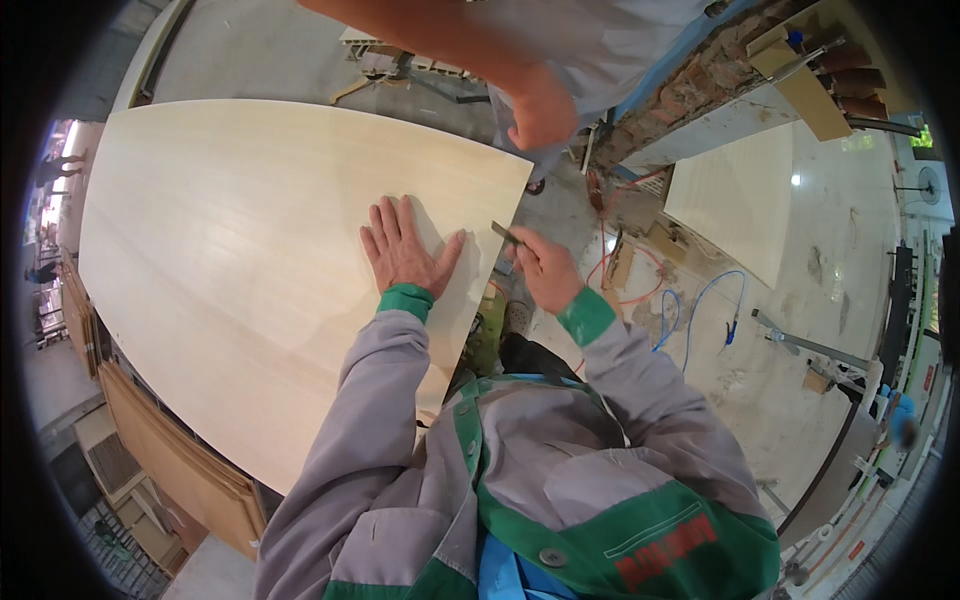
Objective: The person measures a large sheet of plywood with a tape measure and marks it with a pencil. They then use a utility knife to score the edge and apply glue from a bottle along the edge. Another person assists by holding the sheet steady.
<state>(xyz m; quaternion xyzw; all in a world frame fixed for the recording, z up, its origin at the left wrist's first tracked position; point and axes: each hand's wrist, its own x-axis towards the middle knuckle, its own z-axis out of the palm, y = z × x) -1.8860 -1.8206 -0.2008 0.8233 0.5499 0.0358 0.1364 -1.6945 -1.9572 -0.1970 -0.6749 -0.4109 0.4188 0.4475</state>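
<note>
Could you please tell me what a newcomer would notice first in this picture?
First comes the large pale board at left and centre, with the left hand spread flat on it. At its right edge, the right hand holds a small dark tool. Another person is at the top.

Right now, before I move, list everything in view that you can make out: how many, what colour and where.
Large board: one, cream, left and centre
Small flat tool: one, dark, at the large board's right edge
Co-worker: one nearby, light grey clothing, top centre
Pale sheet: one, cream, right
Stacked boards: several, brown, lower left
Blue hose: at least one, right
Brick wall: one, reddish, upper right
Fan: one, greyish, far right
Other bits: too small or blurred to count
Sleeves: two, grey, green cuffs
Left hand: one, flat on the large board
Right hand: one, holding the tool
</note>
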